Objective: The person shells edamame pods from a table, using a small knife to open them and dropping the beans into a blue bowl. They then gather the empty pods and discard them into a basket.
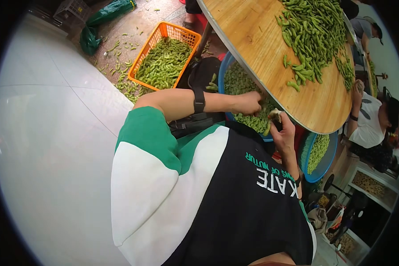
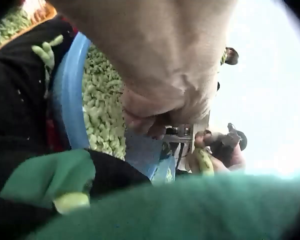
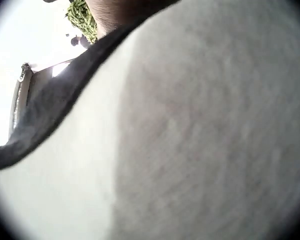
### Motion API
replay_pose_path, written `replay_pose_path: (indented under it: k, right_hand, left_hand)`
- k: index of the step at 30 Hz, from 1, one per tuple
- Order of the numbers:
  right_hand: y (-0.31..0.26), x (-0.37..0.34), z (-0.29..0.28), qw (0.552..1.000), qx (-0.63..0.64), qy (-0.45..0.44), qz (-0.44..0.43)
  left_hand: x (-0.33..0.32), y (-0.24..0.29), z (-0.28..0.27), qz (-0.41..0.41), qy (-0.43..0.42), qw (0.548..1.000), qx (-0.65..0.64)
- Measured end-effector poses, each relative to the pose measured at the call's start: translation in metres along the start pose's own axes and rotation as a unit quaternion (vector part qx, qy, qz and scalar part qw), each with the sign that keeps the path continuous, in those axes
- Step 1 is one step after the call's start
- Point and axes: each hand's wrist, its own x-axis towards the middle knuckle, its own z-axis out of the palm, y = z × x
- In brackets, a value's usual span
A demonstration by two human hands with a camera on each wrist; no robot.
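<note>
In the head view my left hand is over a blue basin of shelled green soybeans, under the table edge. Its fingertips are turned down and hidden, so I cannot tell whether they hold anything. My right hand is just beside it at the basin's near rim. A green soybean pod is pinched in its fingers, clearest in the left wrist view. Something dark with a ragged tip sits at those same fingers. The right wrist view is mostly filled by a pale blurred surface and a dark band.
A round wooden table bears a heap of pods. An orange crate of pods stands on the floor among scattered pods. A second blue basin of beans is at the right. Other people sit beyond the table.
</note>
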Motion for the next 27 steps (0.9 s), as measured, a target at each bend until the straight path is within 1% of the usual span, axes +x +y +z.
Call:
replay_pose_path:
  k: [1, 2, 3, 6, 7, 8, 9, 10, 11, 13, 14, 16, 17, 18, 19, 20, 21, 22, 23, 24, 25, 26, 27]
  right_hand:
    - [0.000, 0.000, 0.001, 1.000, -0.001, -0.001, 0.000]
    - [0.000, 0.001, 0.003, 1.000, -0.007, 0.015, -0.023]
    - [0.000, 0.002, 0.005, 0.998, -0.012, 0.032, -0.046]
    - [0.000, 0.003, 0.010, 0.997, -0.010, 0.053, -0.050]
    - [-0.001, 0.003, 0.011, 0.997, -0.010, 0.057, -0.048]
    - [-0.004, 0.004, 0.012, 0.995, -0.037, 0.065, -0.063]
    - [-0.005, 0.006, 0.012, 0.992, -0.065, 0.075, -0.078]
    - [-0.004, 0.006, 0.012, 0.992, -0.065, 0.082, -0.074]
    - [-0.003, 0.006, 0.012, 0.990, -0.072, 0.081, -0.089]
    - [-0.003, 0.007, 0.012, 0.988, -0.073, 0.085, -0.110]
    - [-0.004, 0.009, 0.012, 0.987, -0.073, 0.097, -0.106]
    - [-0.004, 0.010, 0.010, 0.986, -0.052, 0.097, -0.127]
    - [-0.007, 0.011, 0.006, 0.991, -0.006, 0.092, -0.096]
    - [-0.009, 0.012, 0.001, 0.990, -0.004, 0.110, -0.090]
    - [-0.011, 0.012, -0.005, 0.993, 0.054, 0.095, -0.051]
    - [-0.012, 0.012, -0.011, 0.990, 0.115, 0.080, -0.012]
    - [-0.013, 0.012, -0.017, 0.988, 0.107, 0.097, -0.051]
    - [-0.009, 0.008, -0.021, 0.986, 0.109, 0.114, -0.046]
    - [-0.004, 0.005, -0.023, 0.987, 0.132, 0.082, -0.026]
    - [0.001, 0.002, -0.024, 0.986, 0.157, 0.050, -0.008]
    - [0.004, 0.001, -0.021, 0.972, 0.227, 0.055, -0.019]
    - [0.006, 0.000, -0.023, 0.971, 0.230, 0.066, -0.016]
    - [0.008, -0.001, -0.025, 0.966, 0.253, 0.050, -0.008]
  left_hand:
    - [-0.009, 0.010, 0.003, -0.035, -0.030, 0.997, -0.061]
    - [-0.016, 0.016, 0.006, -0.071, -0.061, 0.988, -0.121]
    - [-0.021, 0.021, 0.010, -0.067, -0.071, 0.987, -0.125]
    - [-0.036, 0.036, 0.019, -0.069, -0.065, 0.987, -0.133]
    - [-0.037, 0.036, 0.021, -0.049, -0.075, 0.986, -0.139]
    - [-0.037, 0.036, 0.024, -0.050, -0.079, 0.986, -0.136]
    - [-0.037, 0.036, 0.027, -0.058, -0.058, 0.976, -0.201]
    - [-0.036, 0.038, 0.029, -0.067, -0.038, 0.961, -0.265]
    - [-0.035, 0.039, 0.029, -0.070, -0.044, 0.963, -0.258]
    - [-0.041, 0.048, 0.023, -0.074, -0.066, 0.946, -0.307]
    - [-0.043, 0.051, 0.019, -0.077, -0.074, 0.948, -0.298]
    - [-0.047, 0.056, 0.012, -0.032, -0.092, 0.961, -0.259]
    - [-0.045, 0.050, 0.003, -0.012, -0.122, 0.973, -0.197]
    - [-0.052, 0.062, -0.005, -0.010, -0.121, 0.977, -0.175]
    - [-0.062, 0.077, -0.014, -0.006, -0.119, 0.981, -0.153]
    - [-0.072, 0.090, -0.025, -0.007, -0.085, 0.995, -0.059]
    - [-0.081, 0.099, -0.038, -0.005, -0.051, 0.998, 0.036]
    - [-0.087, 0.091, -0.052, 0.139, 0.014, 0.973, 0.182]
    - [-0.098, 0.109, -0.064, 0.144, 0.077, 0.929, 0.332]
    - [-0.104, 0.106, -0.079, 0.169, 0.138, 0.817, 0.533]
    - [-0.108, 0.113, -0.079, 0.146, 0.216, 0.724, 0.638]
    - [-0.102, 0.122, -0.077, 0.152, 0.206, 0.722, 0.643]
    - [-0.097, 0.130, -0.074, 0.173, 0.207, 0.712, 0.649]
